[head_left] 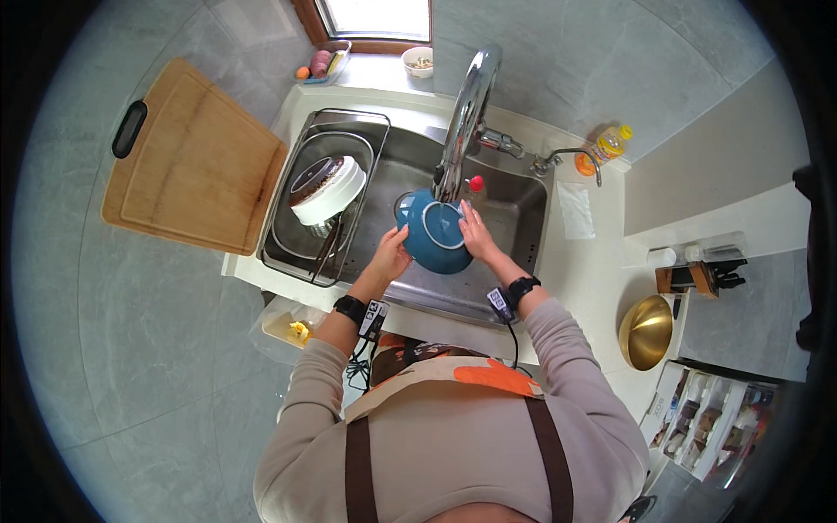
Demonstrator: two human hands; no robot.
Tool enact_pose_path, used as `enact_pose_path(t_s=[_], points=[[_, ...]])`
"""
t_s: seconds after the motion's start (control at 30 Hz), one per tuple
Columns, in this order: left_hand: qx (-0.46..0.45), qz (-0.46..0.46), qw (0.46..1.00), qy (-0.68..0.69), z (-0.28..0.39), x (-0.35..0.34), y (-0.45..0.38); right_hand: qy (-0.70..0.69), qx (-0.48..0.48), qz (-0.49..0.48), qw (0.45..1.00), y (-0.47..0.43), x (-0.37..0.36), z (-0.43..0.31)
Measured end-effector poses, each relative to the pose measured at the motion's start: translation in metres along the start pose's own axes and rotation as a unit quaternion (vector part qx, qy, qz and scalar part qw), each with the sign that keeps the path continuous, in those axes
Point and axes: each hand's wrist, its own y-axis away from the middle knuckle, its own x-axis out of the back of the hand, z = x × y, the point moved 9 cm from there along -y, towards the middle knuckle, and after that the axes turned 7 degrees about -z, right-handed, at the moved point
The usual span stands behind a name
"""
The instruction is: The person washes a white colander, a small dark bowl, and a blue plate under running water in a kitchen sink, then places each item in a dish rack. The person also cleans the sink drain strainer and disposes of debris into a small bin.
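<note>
A glossy blue bowl (435,258) is held upside down over the stainless steel sink (392,287), its pale foot ring facing up. My left hand (392,253) grips the rim on the left. On the opposite side my right hand (476,234) holds the bowl, with something clear or whitish at the fingertips that I cannot make out. The spout of the chrome faucet (467,111) ends right above the bowl, and water seems to run onto its base. Behind it, a bottle with a red cap (476,184) stands in the sink, mostly hidden.
Left in the sink, a wire rack (386,140) carries a white dish (330,199) and chopsticks. A wooden cutting board (196,157) leans at far left. On the right counter are a yellow-capped bottle (605,150), a white cloth or wipe (575,210), a gold bowl (646,333) and a knife block (686,280).
</note>
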Motion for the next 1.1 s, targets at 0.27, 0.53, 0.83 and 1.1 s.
enact_pose_path(t_s=[0.27,0.53,0.83,1.1], points=[[-0.035,0.078,0.995,0.058,-0.008,0.014,-0.014,0.122,0.039,-0.024,0.991,0.058,-0.02,-0.051],[0.048,0.045,0.998,0.001,-0.033,-0.003,-0.019,0.13,0.118,-0.068,0.982,0.022,-0.021,-0.11],[0.07,0.001,0.995,-0.076,-0.018,-0.029,0.002,0.129,0.023,-0.087,0.987,-0.047,-0.014,-0.033],[-0.022,0.041,0.999,-0.012,0.0,-0.006,0.002,0.007,-0.043,-0.003,0.999,0.013,-0.017,-0.01]])
